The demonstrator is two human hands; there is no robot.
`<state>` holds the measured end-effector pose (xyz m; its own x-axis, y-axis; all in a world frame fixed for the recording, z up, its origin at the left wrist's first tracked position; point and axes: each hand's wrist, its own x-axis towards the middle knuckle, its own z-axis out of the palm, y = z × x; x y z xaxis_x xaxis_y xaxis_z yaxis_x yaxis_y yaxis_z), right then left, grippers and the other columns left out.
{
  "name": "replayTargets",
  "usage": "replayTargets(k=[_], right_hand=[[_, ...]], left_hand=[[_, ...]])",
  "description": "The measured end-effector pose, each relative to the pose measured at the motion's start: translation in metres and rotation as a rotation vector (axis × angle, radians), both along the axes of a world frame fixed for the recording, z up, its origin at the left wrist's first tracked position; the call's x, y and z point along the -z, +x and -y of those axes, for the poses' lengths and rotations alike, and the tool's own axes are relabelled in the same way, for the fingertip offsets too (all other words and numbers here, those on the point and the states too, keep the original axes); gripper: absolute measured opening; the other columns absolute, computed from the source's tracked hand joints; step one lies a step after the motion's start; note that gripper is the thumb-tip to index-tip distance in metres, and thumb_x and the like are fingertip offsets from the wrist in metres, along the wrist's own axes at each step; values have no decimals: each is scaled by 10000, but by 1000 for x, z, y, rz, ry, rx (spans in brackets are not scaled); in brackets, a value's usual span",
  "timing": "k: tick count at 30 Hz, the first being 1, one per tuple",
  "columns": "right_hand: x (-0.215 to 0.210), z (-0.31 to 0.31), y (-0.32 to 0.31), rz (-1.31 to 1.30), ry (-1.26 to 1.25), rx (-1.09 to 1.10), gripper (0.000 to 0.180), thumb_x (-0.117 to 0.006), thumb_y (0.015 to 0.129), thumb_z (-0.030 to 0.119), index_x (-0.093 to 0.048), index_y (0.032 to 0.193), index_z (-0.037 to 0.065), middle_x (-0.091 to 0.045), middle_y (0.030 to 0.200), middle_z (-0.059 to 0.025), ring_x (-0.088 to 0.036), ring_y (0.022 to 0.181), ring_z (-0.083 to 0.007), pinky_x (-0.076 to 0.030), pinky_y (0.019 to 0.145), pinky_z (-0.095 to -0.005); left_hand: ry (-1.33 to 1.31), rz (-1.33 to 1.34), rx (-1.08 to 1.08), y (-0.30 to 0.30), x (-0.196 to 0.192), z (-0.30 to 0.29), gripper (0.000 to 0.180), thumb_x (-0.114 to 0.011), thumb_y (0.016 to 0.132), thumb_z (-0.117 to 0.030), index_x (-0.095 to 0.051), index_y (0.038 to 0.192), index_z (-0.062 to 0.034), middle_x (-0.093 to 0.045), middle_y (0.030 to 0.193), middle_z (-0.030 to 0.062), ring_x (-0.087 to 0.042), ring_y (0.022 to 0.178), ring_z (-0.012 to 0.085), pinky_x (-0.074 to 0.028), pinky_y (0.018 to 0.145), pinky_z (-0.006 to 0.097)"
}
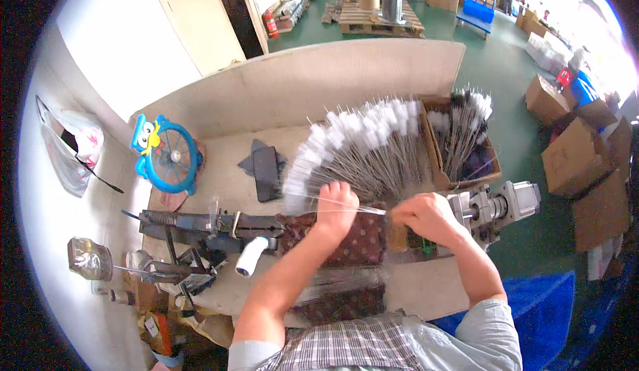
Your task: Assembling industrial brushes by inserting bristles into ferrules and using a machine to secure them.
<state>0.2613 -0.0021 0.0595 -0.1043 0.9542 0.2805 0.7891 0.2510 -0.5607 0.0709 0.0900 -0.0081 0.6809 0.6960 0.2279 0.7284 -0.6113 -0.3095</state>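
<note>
Left hand (pixel 337 208) closed, fingers curled over a few thin pale strands (pixel 371 211); these ran out on both sides of the fist, roughly level, above the near middle of the bench. Right hand (pixel 429 218) just right of the strands' right end, fingers bent and drawn together; could not tell whether the fingertips gripped the ends. Fingertips blurred.

Beneath the left hand and the strands: dark reddish-brown spotted cloth (pixel 359 241), spread on the pale bench (pixel 426 291). Just beyond the hands, a broad fan of white-tipped wire brushes (pixel 363 144), tips pointing far and left. Right of the fan, a cardboard box (pixel 474 180) held more brushes upright, some dark-headed, some white. Metal machine (pixel 496 206) right of the right hand, at the bench's right edge.

Left of the cloth: long dark fixture (pixel 256 224), a white cylinder (pixel 250 256) on its near side. Dark phone-like slab (pixel 266 171) farther off, left of the fan. Far left, blue ring-shaped object (pixel 150 139) with a cartoon bird face. Pale panel (pixel 319 81) stood along the far edge.
</note>
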Motion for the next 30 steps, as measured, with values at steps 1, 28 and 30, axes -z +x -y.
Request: replayTargets(k=[1, 28, 30], right_hand=[[-13, 0, 2, 32, -79, -51, 126, -662, 725, 199, -701, 799, 104, -649, 746, -83, -597, 713, -272, -483, 662, -387], [14, -52, -160, 82, 163, -392, 45, -593, 673, 148, -597, 687, 105, -545, 689, -26, -554, 722, -239, -479, 599, -369], [13, -38, -152, 45, 248, -388, 83, -589, 673, 140, -590, 745, 98, -548, 721, -36, -559, 722, -238, -482, 592, -369]], left_hand=[[-21, 69, 39, -2, -8, 11, 134, -561, 716, -162, -613, 822, -100, -555, 887, 43, -542, 821, 196, -441, 658, 313], [-840, 959, -669, -145, 7, 94, 491, -668, 702, -521, -671, 651, -34, -593, 550, 107, -595, 535, 210, -457, 551, 321], [-748, 953, -661, -145, 8, 93, 495, -675, 687, -532, -675, 656, -38, -600, 552, 110, -603, 544, 237, -460, 556, 338]])
